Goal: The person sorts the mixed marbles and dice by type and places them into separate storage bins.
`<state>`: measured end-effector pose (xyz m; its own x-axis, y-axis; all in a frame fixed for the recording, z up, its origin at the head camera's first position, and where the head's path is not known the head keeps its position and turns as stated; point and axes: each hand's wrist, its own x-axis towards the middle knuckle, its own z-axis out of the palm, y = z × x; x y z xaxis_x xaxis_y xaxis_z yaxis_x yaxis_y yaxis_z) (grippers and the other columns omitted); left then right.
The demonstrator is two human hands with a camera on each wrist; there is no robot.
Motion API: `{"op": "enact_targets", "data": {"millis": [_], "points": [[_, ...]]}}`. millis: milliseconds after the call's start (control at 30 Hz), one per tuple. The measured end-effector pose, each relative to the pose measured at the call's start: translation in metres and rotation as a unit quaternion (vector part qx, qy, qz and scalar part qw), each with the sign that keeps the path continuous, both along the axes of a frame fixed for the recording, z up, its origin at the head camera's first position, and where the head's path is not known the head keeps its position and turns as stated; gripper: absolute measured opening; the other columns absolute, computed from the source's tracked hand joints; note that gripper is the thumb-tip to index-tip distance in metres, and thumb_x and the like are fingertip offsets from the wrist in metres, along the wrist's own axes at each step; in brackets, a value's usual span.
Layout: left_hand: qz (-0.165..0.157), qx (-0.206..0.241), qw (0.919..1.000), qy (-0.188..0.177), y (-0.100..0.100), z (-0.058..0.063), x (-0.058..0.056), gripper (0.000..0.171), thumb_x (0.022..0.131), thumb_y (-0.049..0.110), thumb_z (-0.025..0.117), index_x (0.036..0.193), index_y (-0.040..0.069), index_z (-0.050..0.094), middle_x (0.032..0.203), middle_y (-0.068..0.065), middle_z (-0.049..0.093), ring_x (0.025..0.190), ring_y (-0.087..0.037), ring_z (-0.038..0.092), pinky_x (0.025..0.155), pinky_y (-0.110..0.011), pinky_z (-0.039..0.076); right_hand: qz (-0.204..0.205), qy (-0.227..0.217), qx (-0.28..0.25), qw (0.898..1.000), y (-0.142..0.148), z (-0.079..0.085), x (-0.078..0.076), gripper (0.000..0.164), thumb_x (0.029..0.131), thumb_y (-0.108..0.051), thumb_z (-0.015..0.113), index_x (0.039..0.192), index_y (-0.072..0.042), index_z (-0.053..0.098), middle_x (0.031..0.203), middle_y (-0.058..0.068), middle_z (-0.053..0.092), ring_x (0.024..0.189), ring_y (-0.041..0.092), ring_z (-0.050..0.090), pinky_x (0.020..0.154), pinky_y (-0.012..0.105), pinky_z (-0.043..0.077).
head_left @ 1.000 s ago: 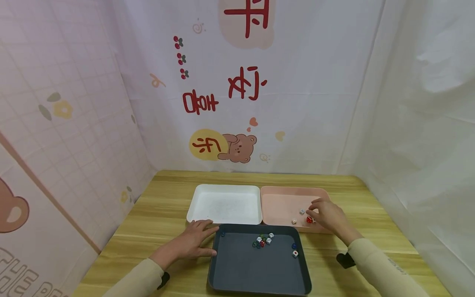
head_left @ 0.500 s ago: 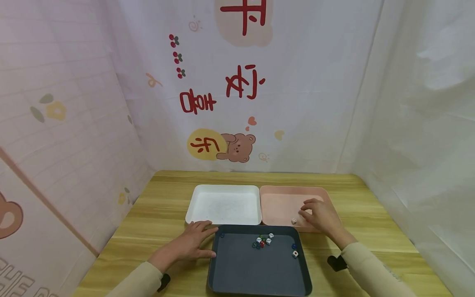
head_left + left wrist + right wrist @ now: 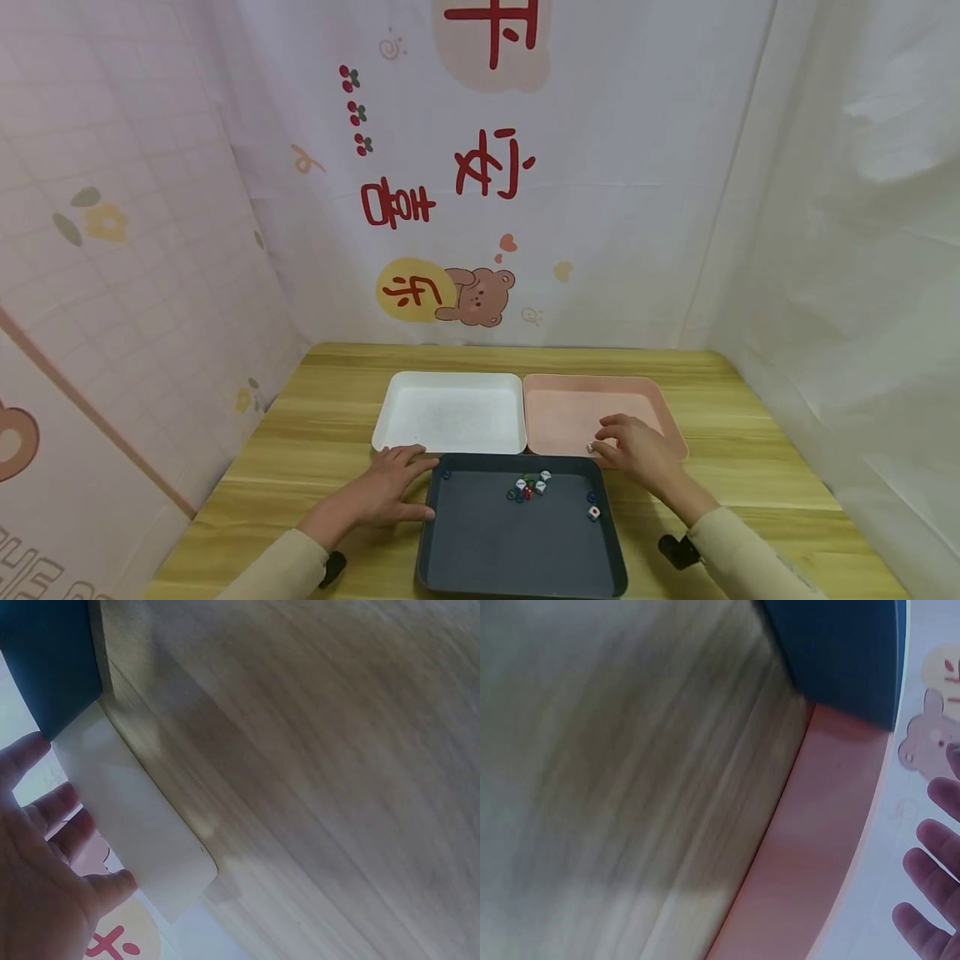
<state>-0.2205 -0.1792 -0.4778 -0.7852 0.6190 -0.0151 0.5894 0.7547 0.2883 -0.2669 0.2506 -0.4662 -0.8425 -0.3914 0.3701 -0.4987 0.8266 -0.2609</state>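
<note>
My left hand [image 3: 386,487] rests at the left rim of the dark grey tray [image 3: 517,558], its fingers spread and holding nothing. In the left wrist view those fingers [image 3: 112,889] lie beside the white tray's outer wall [image 3: 150,802]. Over the front part of the pink tray [image 3: 558,400] is my right hand [image 3: 637,454], fingers loosely bent and thumb apart from them. A small white die [image 3: 591,447] lies right by the thumb tip. A bit of red shows beside the fingers; the hand hides most of it. The right wrist view shows the fingers [image 3: 937,874] spread, with nothing seen in them.
Several white dice, a red die [image 3: 528,492] and small green and blue pieces cluster at the back of the grey tray. A white die [image 3: 594,512] and a blue piece [image 3: 592,497] lie near its right wall. The white tray [image 3: 450,408] stands back left.
My right hand has moved left and a little toward me over the pink tray, covering dice seen before. My left hand has stayed in place; the view has shifted slightly.
</note>
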Motion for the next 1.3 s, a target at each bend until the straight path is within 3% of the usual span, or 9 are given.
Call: {"op": "enact_targets", "data": {"millis": [267, 600, 900, 1300], "points": [[0.000, -0.008, 1.0000, 0.002, 0.002, 0.002, 0.000, 0.079, 0.079, 0.064, 0.051, 0.139, 0.014, 0.037, 0.141, -0.015, 0.029, 0.128, -0.032, 0.026, 0.099, -0.059, 0.017, 0.025, 0.006, 0.015, 1.000, -0.011, -0.003, 0.019, 0.015, 0.080, -0.029, 0.069, 0.088, -0.017, 0.073, 0.109, 0.004, 0.062, 0.106, 0.025, 0.054, 0.080, 0.042, 0.047], [0.001, -0.009, 0.9999, -0.006, 0.005, 0.003, -0.001, 0.077, 0.080, 0.059, 0.056, 0.139, 0.014, 0.037, 0.141, -0.017, 0.029, 0.128, -0.034, 0.026, 0.097, -0.062, 0.018, 0.076, 0.024, 0.045, 0.996, -0.019, -0.004, 0.036, 0.014, 0.077, -0.032, 0.072, 0.085, -0.021, 0.073, 0.108, 0.000, 0.060, 0.096, 0.018, 0.057, 0.077, 0.040, 0.048], [0.011, -0.017, 0.9997, -0.015, 0.004, 0.004, 0.000, 0.077, 0.080, 0.059, 0.055, 0.140, 0.015, 0.035, 0.142, -0.016, 0.027, 0.129, -0.033, 0.025, 0.098, -0.061, 0.017, 0.126, 0.055, 0.082, 0.987, -0.017, -0.006, 0.044, 0.019, 0.072, -0.032, 0.075, 0.084, -0.017, 0.073, 0.106, 0.000, 0.060, 0.097, 0.018, 0.057, 0.079, 0.038, 0.048], [0.007, -0.010, 0.9998, -0.013, 0.003, 0.005, 0.002, 0.077, 0.080, 0.059, 0.055, 0.140, 0.014, 0.036, 0.142, -0.015, 0.028, 0.129, -0.032, 0.024, 0.098, -0.061, 0.017, 0.178, 0.057, 0.130, 0.974, -0.019, -0.012, 0.047, 0.017, 0.070, -0.027, 0.076, 0.083, -0.017, 0.071, 0.104, 0.004, 0.060, 0.096, 0.022, 0.056, 0.080, 0.042, 0.045]]}}
